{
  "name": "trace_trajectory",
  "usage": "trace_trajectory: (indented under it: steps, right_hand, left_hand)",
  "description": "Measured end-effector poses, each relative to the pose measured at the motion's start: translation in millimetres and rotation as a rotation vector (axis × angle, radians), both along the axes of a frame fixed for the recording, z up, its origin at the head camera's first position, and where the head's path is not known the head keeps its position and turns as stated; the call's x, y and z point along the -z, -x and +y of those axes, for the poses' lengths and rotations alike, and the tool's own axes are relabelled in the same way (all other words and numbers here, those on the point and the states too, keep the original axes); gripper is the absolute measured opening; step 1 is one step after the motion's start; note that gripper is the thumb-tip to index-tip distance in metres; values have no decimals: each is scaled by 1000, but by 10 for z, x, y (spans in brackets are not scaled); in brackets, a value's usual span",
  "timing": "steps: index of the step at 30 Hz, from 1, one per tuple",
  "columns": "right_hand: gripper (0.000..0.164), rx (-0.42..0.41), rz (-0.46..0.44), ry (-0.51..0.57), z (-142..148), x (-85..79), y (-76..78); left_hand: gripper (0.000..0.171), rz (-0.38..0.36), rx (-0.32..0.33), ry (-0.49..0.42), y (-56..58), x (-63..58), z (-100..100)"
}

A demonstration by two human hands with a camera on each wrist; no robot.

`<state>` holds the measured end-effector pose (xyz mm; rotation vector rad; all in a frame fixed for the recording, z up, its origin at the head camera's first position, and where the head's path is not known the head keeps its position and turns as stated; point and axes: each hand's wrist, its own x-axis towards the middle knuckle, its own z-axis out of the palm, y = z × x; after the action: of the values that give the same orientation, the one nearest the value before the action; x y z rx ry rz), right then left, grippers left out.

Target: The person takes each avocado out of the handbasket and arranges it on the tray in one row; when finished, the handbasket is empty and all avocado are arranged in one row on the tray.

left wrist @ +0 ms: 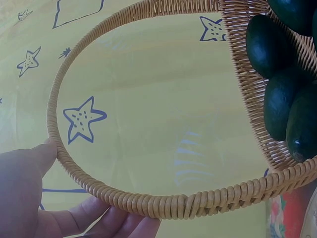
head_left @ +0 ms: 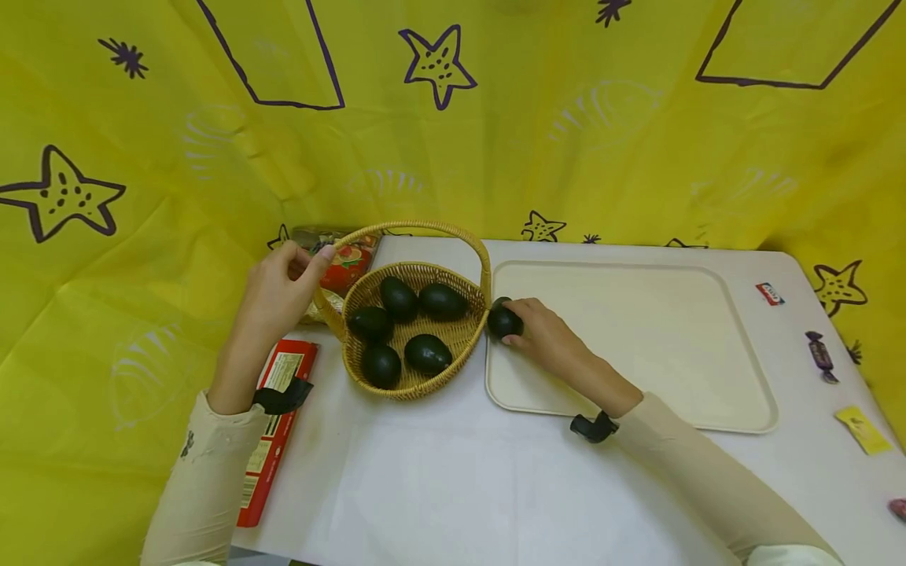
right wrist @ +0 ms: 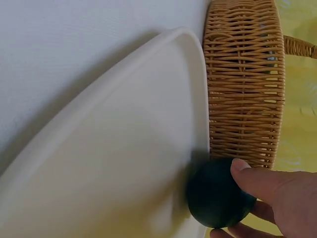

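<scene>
A wicker basket with a tall arched handle stands left of a cream tray. Several dark green avocados lie inside it. My left hand holds the left side of the handle, the thumb against its outer side and the other fingers passing behind it in the left wrist view. Just past the basket's right rim, my right hand grips one more avocado between thumb and fingers. That avocado overlaps the tray's left edge, close beside the woven wall.
Left of the basket lie a long red box and a red printed package behind it. Along the table's right side are a small red-and-blue wrapped item, a dark wrapped candy and a yellow packet. A yellow patterned curtain hangs behind.
</scene>
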<state>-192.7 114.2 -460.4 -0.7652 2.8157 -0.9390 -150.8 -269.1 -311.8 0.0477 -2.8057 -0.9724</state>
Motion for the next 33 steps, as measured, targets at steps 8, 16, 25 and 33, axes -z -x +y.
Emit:
trace_trajectory:
  steps: [8, 16, 25, 33]
  right_hand:
    - [69, 36, -4, -51, -32, -37, -14]
    - [66, 24, 14, -135, 22, -138, -48]
    - [67, 15, 15, -125, 62, -172, -63]
    - [65, 7, 37, -99, 135, -208, -74]
  left_hand:
    - [62, -12, 3, 0, 3, 4, -6]
    - [62, -14, 3, -5, 8, 0, -11]
    - [60, -6, 6, -1, 9, -7, -9]
    - [60, -6, 7, 3, 14, -3, -14]
